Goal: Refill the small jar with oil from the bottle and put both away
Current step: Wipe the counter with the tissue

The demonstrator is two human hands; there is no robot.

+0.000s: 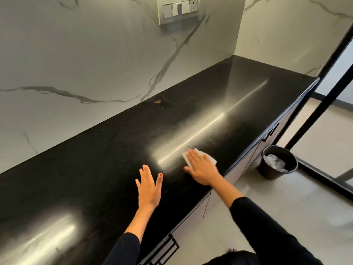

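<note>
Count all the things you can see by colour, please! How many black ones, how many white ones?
Black: 2, the countertop and the bin
White: 2, the tissue under the right hand and the crumpled paper in the bin
Silver-grey: 1, the switch plate
Orange-brown: 1, a tiny speck by the wall
Total: 6

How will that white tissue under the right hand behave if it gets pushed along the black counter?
The white tissue looks thin and folded, so it is probably floppy and very light. Pressed flat under the right hand, it should slide easily over the glossy counter. It may bunch or crumple at its free edges.
</note>
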